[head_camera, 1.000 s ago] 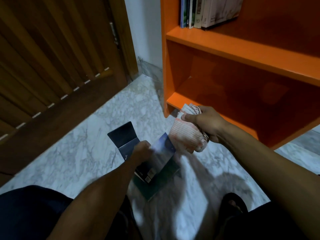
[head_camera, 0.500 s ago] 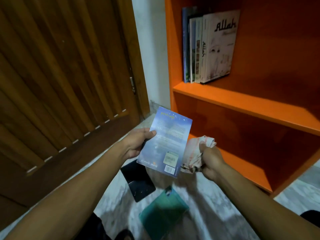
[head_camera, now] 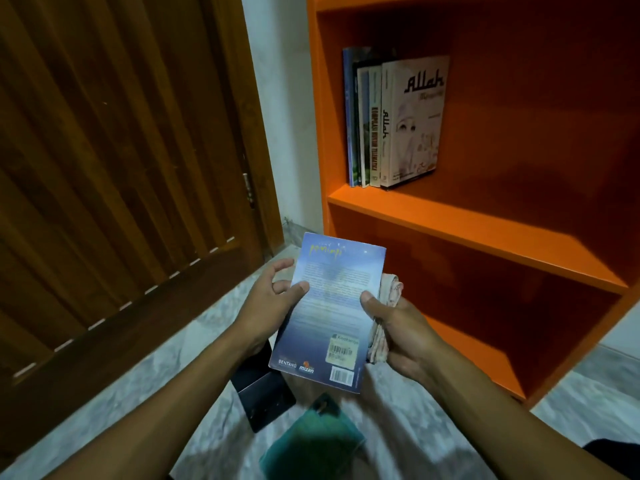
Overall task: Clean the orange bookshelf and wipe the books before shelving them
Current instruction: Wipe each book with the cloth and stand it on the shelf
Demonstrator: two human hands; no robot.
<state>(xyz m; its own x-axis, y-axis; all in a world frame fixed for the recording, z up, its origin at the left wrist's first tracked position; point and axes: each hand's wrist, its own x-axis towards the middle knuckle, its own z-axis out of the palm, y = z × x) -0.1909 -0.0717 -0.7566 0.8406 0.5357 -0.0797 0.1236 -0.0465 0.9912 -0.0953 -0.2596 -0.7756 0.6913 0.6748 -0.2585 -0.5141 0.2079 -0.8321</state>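
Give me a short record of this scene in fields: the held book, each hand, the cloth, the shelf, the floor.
held book: blue book, back cover up
left hand: left hand grips its left edge
right hand: right hand holds its right edge and the cloth
shelf: orange bookshelf, row of books upright
floor: black book, green book

A single wide-angle head view looks forward and down from above the person's forearms, close to both hands, facing the tall orange wooden bookshelf point(head_camera: 467, 216) at right, the brown slatted wooden door point(head_camera: 114, 161) at left and the grey marbled stone floor point(head_camera: 207, 344) below; straight edges bow outward
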